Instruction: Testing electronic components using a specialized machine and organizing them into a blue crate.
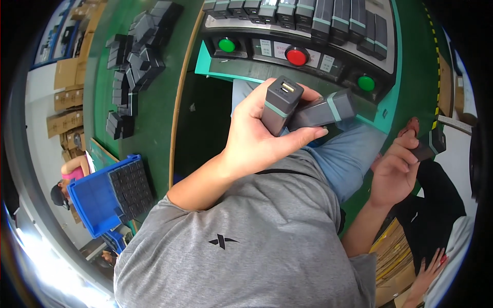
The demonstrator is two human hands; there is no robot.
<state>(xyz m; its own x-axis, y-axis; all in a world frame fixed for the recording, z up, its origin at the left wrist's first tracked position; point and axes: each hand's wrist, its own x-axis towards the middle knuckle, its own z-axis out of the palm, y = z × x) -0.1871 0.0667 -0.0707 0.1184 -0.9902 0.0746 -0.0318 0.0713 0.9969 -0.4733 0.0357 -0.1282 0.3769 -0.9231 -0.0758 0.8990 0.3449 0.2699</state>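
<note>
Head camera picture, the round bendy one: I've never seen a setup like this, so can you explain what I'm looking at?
There is no robot here. A wide fisheye camera on a person's head looks down, so straight edges curve.

The bare left hand holds two dark blocks with teal bands; one has port openings on its end. The right hand, out to the side, holds another dark block.

Ahead is a console with two green buttons and a red button, and a row of similar blocks above them. On the left, more dark blocks sit in groups on a green table.
</note>
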